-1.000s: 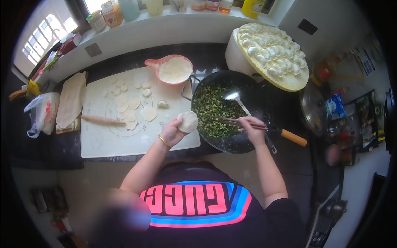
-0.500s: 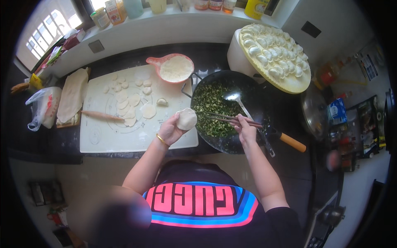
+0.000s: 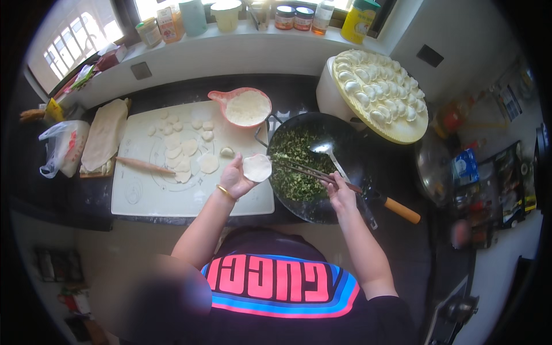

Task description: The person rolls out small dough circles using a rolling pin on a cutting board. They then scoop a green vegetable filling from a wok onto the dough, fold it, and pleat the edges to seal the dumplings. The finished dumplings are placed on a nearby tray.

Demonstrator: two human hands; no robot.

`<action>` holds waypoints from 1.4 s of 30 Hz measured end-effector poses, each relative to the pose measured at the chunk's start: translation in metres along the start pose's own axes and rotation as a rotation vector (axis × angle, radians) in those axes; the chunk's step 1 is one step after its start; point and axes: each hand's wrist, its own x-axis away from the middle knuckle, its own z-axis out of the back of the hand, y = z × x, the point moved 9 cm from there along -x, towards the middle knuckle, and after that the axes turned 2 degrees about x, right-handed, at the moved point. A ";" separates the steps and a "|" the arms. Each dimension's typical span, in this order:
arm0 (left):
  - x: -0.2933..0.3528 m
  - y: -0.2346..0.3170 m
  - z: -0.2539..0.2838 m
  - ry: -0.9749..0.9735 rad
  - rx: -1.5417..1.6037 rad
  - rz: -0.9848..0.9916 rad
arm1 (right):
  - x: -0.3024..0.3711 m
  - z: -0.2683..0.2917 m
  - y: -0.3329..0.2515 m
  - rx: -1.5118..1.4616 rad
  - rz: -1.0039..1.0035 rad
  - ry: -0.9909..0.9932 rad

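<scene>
Dough wrapper (image 3: 257, 168): from the head view, this pale round is up in the air above the right edge of the mat, toward its front right corner, close to the wok.
Left hand (image 3: 236, 179): clamped on the wrapper's left side, gold bangle (image 3: 225, 192) at the wrist; the fingers underneath are mostly hidden.
Right hand (image 3: 340, 194): well apart from the left one, closed around a pair of chopsticks (image 3: 313, 171). Tips end right by the wrapper's edge, can't tell if they're touching it.
Wok (image 3: 307, 211): just off the mat's right edge, green chopped filling (image 3: 300, 179) inside, plus a metal spoon (image 3: 323, 148) leaning in it.
Mat (image 3: 167, 199): white one, with a rolling pin (image 3: 145, 165) slanting in from the left edge, flat rounds (image 3: 188, 148) around the middle, small dough lumps (image 3: 207, 135) nearer the back edge, and one folded dumpling (image 3: 227, 152) toward the right edge.
Pink bowl (image 3: 217, 96): at the mat's back right corner, full of white powder (image 3: 247, 108).
Yellow tray (image 3: 397, 137): behind the wok, loaded with dumplings (image 3: 376, 86).
</scene>
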 end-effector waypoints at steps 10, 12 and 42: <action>-0.021 -0.020 -0.036 0.191 -0.237 -0.080 | 0.074 -0.049 -0.074 0.202 0.360 -0.053; -0.019 -0.028 -0.049 0.168 -0.216 -0.088 | 0.089 -0.057 -0.081 0.253 0.418 -0.045; -0.031 -0.043 -0.041 0.145 -0.127 0.181 | 0.066 -0.059 -0.112 0.253 0.460 -0.217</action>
